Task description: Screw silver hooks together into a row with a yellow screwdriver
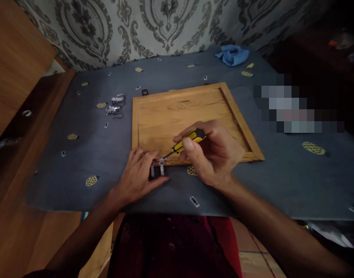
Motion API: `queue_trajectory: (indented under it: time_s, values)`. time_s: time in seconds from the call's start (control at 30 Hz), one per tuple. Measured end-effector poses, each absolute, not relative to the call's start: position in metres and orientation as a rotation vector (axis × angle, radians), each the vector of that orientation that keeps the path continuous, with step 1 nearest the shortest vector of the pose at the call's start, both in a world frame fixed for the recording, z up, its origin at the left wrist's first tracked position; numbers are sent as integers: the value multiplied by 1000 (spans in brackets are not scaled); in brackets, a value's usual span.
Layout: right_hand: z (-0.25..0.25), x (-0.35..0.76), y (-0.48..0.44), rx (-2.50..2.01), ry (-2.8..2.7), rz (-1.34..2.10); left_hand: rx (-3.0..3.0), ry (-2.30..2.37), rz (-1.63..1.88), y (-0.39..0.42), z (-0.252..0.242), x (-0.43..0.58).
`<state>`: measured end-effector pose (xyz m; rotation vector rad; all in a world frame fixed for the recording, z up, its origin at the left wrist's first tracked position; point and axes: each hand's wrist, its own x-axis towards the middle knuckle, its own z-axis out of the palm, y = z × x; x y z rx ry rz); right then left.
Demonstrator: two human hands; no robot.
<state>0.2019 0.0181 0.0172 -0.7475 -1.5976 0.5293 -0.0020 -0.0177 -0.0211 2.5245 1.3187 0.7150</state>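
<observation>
A framed wooden panel [165, 121], like a cabinet door, lies on the table. My right hand [219, 152] grips a yellow and black screwdriver [190, 141], whose shaft slants down to the left. Its tip meets a metal cabinet hinge [162, 168] at the panel's near edge; whether it sits in a screw is too small to tell. My left hand [136, 172] is closed about that hinge, fingers on the panel side and thumb below the edge. Two more metal hinges [115, 109] rest on the cloth, left of the panel.
A dark blue tablecloth [78, 158] with pineapple prints covers the table. At the back right is a crumpled blue cloth [233, 55]. A small dark bracket-like piece [145, 92] touches the panel's far edge. Patterned curtain [165, 27] hangs behind; wooden furniture [17, 69] stands left.
</observation>
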Motion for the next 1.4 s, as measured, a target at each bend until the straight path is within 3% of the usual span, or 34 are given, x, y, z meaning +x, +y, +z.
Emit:
queue_trajectory:
  time_s: [1.4]
  values:
    - [21, 200, 24, -633, -1868, 472, 2591, 1320, 764, -16, -22, -1]
